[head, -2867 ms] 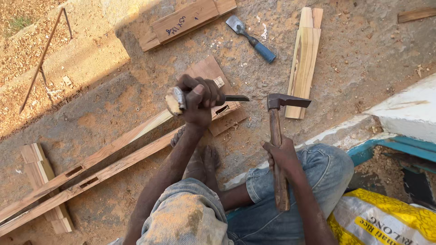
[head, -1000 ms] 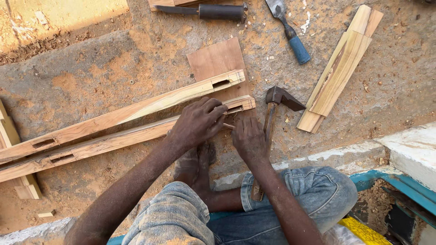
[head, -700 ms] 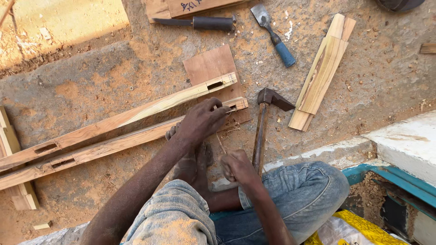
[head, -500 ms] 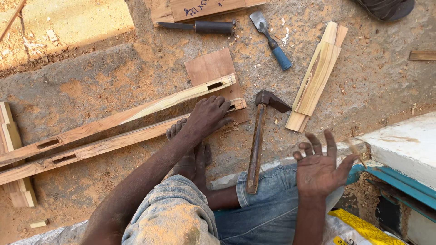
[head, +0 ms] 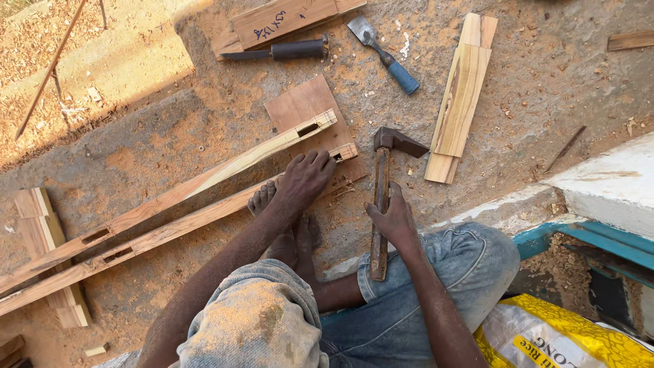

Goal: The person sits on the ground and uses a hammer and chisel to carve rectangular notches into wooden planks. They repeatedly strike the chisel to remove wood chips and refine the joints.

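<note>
Partly hidden, right hand (head: 394, 219) grips hammer (head: 381, 197); left hand (head: 304, 178), fingers spread, presses lower rail (head: 170, 230).

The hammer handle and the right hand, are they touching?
Touching. The head view shows the right hand wrapped around the wooden handle of the hammer, with its fingers covering part of the handle.

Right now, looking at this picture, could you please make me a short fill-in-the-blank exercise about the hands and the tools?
1. The right hand grips the wooden handle of a ____.
2. The left hand presses down on a long wooden ____ with slots cut in it.
3. The chisel lying at the top has a handle coloured ____.
4. The foot rests against the nearer of the ____ long pieces of wood.

Missing words: hammer; bar; blue; two
</note>
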